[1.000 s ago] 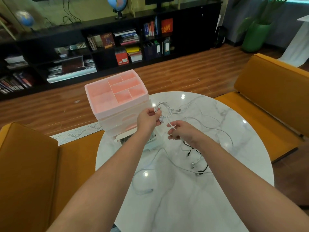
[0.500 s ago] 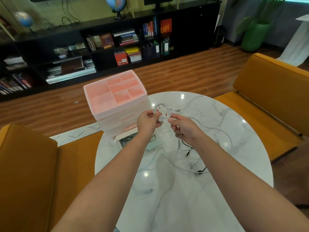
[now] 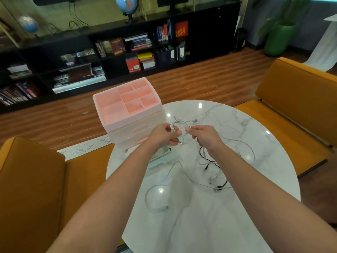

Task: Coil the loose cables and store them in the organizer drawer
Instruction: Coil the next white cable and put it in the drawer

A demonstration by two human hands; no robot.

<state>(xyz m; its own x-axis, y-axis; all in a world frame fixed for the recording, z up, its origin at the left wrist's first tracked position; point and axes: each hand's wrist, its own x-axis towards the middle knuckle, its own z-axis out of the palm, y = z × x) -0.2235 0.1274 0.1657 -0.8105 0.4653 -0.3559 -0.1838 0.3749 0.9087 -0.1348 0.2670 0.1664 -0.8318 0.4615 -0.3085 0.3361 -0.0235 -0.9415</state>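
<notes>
A white cable (image 3: pixel 179 122) is wound into a small coil held above the round marble table (image 3: pixel 209 216). My left hand (image 3: pixel 162 134) grips the coil's left side, with a plug end hanging just below it. My right hand (image 3: pixel 202 134) pinches the coil's right side. The pink organizer (image 3: pixel 127 106) with a divided top tray stands at the table's far left edge. Its bottom drawer (image 3: pixel 160 157) is pulled out below my left forearm, mostly hidden. More loose cables lie on the table: a white one (image 3: pixel 156 198) in front and a black one (image 3: pixel 217 172) under my right wrist.
Orange seats (image 3: pixel 31 189) flank the table on the left and right (image 3: pixel 295 99). Thin white cable loops (image 3: pixel 244 143) spread over the table's right half. A black bookshelf (image 3: pixel 127 48) lines the far wall across a wooden floor.
My right hand has moved up from the table to the coil and now pinches its right side. The coil has grown tighter between both hands.
</notes>
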